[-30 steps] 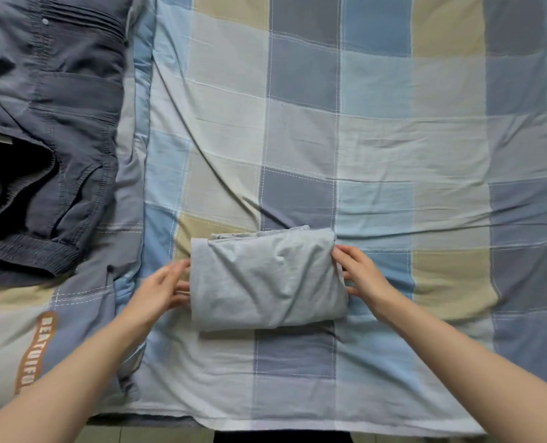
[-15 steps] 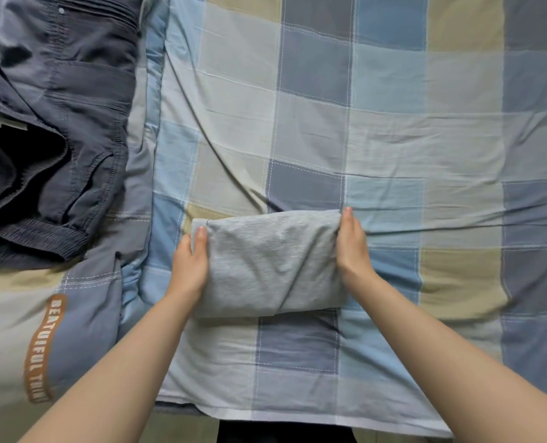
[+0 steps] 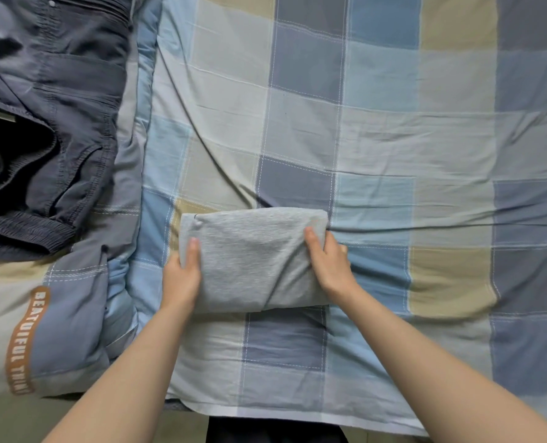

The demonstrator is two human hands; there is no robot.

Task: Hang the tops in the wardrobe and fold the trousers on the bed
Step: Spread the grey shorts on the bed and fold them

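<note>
1. A dark grey garment (image 3: 41,129), seemingly unfolded trousers with an elastic waistband, is seen heaped by the bed's left edge, on a folded quilt (image 3: 73,314) that bears orange lettering.

2. The left hand (image 3: 182,276) is laid on the left end of the folded grey trousers (image 3: 253,260). Its thumb is stretched flat along the cloth on top; the other fingers are hidden at the bundle's side, so it cannot be told whether they are tucked beneath it.

3. The folded grey trousers are found near the front edge of the bed, on the checked bedsheet (image 3: 393,123), somewhat left of the middle. A compact rectangular bundle has been formed, with a crease running down toward its near right corner.

4. The right hand (image 3: 328,263) is set on the right end of the bundle. Its thumb is pressed on the top surface, while the fingers are curled round the end, so that the cloth is gripped between them.

5. The step in hand is judged to be the finishing of this fold: the bundle is being squared between both hands, or taken up to be set aside.

6. For the next move, an even hold at both ends is called for, so that the layers are not let slip; afterwards the dark garment at the left would have to be spread out and folded.
</note>
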